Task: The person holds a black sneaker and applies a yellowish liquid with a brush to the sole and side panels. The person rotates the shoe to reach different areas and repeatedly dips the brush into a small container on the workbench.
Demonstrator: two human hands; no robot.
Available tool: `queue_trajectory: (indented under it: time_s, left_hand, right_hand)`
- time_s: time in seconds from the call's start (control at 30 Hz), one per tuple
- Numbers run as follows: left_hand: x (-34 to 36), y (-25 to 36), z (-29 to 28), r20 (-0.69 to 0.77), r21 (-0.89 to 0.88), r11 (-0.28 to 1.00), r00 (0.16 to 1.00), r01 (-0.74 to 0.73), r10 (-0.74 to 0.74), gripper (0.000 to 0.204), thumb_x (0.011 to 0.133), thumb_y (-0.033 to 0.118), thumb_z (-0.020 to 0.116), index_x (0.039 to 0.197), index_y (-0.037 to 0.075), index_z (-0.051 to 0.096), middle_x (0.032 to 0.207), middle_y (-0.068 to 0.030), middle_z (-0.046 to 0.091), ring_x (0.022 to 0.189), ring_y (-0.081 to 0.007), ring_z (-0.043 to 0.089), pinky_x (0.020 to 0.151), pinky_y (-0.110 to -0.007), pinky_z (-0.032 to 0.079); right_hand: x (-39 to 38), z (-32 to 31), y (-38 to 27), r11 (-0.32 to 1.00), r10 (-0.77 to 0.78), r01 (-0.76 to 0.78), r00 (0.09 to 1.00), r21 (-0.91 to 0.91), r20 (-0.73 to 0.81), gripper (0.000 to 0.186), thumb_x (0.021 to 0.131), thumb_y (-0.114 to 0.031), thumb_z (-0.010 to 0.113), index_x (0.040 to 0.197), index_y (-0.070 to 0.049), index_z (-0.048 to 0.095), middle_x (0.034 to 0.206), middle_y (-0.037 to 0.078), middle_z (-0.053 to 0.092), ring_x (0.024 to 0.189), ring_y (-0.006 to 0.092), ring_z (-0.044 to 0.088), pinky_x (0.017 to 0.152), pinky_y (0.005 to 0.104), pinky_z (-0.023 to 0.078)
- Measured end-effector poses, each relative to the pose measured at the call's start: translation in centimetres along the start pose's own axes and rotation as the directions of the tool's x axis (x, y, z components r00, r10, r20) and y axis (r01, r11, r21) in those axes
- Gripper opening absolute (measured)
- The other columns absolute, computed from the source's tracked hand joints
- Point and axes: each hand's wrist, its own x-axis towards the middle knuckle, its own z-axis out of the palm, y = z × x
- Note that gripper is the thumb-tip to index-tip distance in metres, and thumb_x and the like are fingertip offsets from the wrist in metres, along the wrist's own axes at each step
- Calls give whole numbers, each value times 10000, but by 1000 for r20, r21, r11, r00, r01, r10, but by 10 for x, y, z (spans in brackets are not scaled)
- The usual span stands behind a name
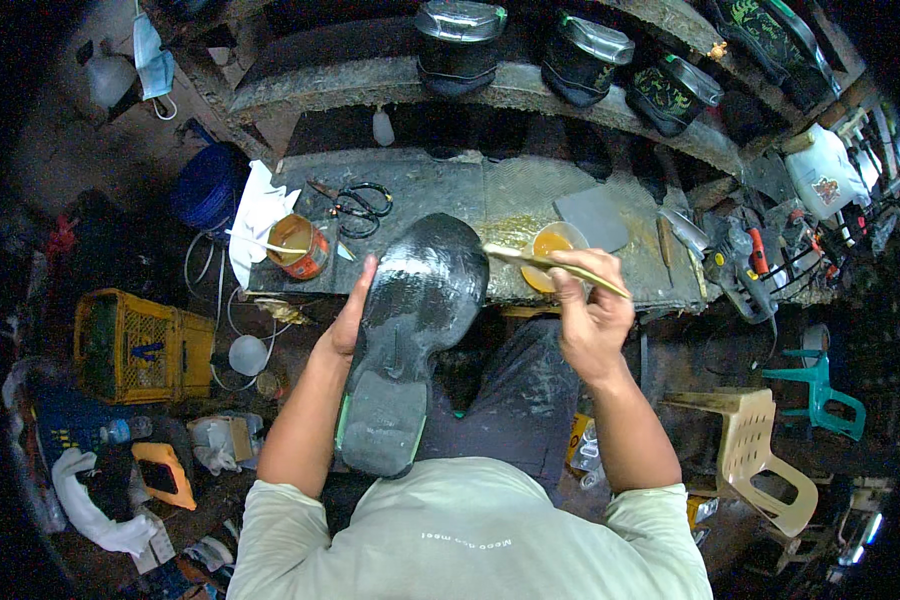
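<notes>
A black shoe (422,300) lies bottom-up over my lap, its forefoot sole glossy and wet-looking, its heel duller with green edges. My left hand (348,325) holds it by the left side; the thumb runs along the edge and the other fingers are hidden. In my right hand (595,315) is a slim brush (560,266), pinched between thumb and fingers. Its tip is at the right edge of the forefoot. Behind the brush stands a clear cup (553,243) with amber liquid.
On the bench are an open tin (298,247) with a stick, scissors (355,207), a grey sheet (592,218) and a power tool (738,275). Shoes (588,58) line the shelf above. A yellow crate (142,345) is at left, a beige chair (760,450) at right.
</notes>
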Motion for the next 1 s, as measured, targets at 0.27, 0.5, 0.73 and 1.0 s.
queue_trajectory:
  time_s: [0.27,0.5,0.73,1.0]
  left_hand:
    - [-12,7,-18,295,-248,942,908,-227,296,1185,759,880,610,1574,69,326,1499,-205,510,1226,-450,589,1014,-546,532]
    - [-55,-33,-37,-151,138,900,889,-414,433,1064,706,602,866,1499,38,435,1457,-121,553,1292,-329,559,1058,-497,506]
    - [-99,-28,-56,-119,305,764,773,-568,623,830,792,435,796,1431,-8,504,1438,-149,563,1373,-299,505,1144,-488,424]
    - [-58,-33,-42,-262,199,839,798,-506,543,625,922,388,583,1383,-34,556,1439,-192,564,1399,-321,484,1188,-486,365]
  right_hand:
    - [-2,-46,27,917,322,-337,941,-212,-105,175,991,-128,699,1116,-6,708,1027,67,721,930,139,680,835,292,519]
    - [-2,-28,55,786,329,-157,925,-598,190,144,946,-165,697,1077,-112,719,894,133,723,836,321,655,804,434,476]
    - [2,-44,55,864,502,-498,864,74,-42,203,982,-150,701,1134,-15,700,1018,83,748,809,143,671,775,284,516]
    - [-12,-45,72,641,710,-644,704,417,-4,263,998,-178,694,1208,-25,652,916,55,741,715,54,594,624,201,439]
